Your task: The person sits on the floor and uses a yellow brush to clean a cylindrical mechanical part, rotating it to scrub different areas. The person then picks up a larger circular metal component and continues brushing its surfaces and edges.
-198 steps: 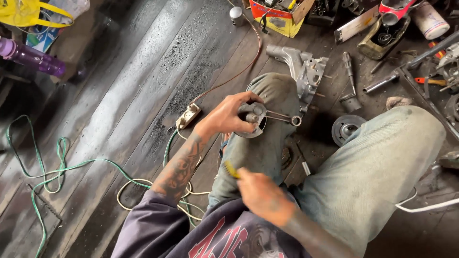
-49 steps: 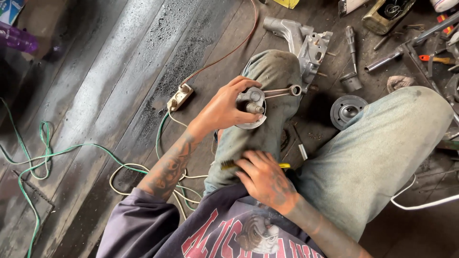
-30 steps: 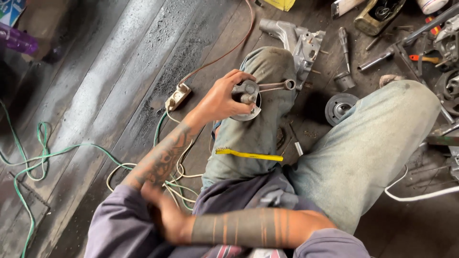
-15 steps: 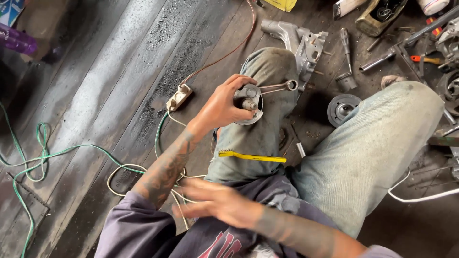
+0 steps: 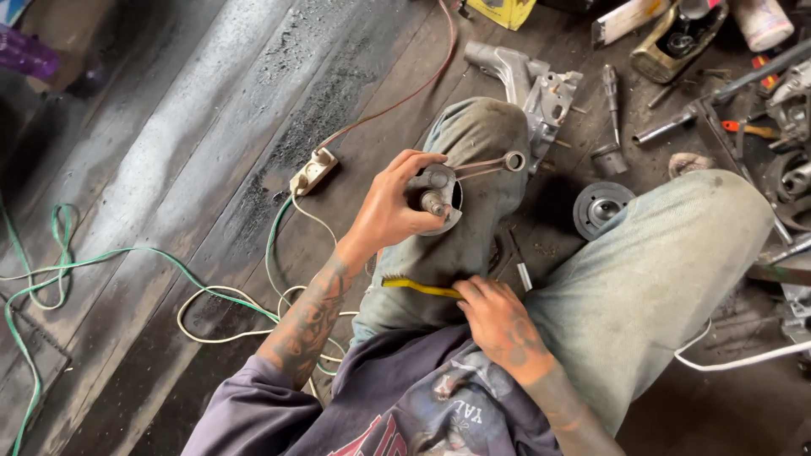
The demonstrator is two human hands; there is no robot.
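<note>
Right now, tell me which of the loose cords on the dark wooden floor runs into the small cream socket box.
The thin reddish-brown cord: it runs down from the top edge straight into the cream socket box. The green cord and white cord lie looped lower down, nearer the left hand.

Your left hand (image 5: pixel 390 211) covers much of the round metal part (image 5: pixel 439 198). Your right hand (image 5: pixel 498 325) hides the yellow brush (image 5: pixel 418 287) handle's end. Top-edge tools are cut off.

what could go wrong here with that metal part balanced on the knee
The round metal part sits on the knee, steadied only by the left hand; it might slip onto the floor. The right hand touches just the end of the yellow brush lying on the thigh, so the brush might slide off.
</note>
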